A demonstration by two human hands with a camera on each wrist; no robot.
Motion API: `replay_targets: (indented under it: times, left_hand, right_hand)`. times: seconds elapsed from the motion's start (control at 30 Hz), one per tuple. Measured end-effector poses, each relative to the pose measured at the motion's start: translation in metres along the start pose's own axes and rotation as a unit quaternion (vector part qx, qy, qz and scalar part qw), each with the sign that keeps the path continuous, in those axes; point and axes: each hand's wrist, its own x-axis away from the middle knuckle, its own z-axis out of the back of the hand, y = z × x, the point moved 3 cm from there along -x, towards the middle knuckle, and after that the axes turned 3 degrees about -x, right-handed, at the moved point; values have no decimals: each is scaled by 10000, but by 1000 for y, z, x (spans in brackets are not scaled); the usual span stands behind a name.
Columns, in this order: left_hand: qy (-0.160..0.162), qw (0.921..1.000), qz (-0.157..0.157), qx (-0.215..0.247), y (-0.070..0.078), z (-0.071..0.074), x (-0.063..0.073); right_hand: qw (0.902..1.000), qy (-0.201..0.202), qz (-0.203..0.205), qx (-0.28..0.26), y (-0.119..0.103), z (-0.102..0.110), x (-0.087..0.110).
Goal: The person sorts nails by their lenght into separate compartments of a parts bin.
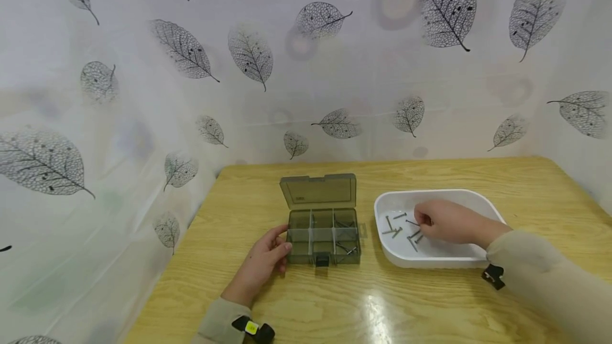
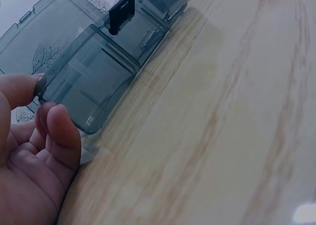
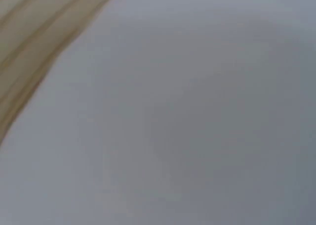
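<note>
Blurred white tray (image 3: 163, 111), wood-patterned table (image 3: 34, 42) alongside

box (image 1: 306, 257) open from above — raised lid (image 1: 321, 192) behind

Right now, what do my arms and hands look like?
Your left sleeve and right sleeve are beige; the left hand and right hand are bare. A black wrist device with a yellow square is on the left sleeve; another black piece is on the right sleeve.
</note>
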Motion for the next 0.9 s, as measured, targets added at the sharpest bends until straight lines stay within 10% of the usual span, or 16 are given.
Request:
replay_targets:
  times: [0.57, 0.9]
  left_hand:
    - [32, 10000, 10, -68, 2, 2, -1]
    - [-1, 10000, 11, -2, 1, 1, -1]
  right_hand:
    - [9947, 755, 652, -265, -85, -5, -10]
    - [9931, 1137, 281, 61, -121, -35, -26]
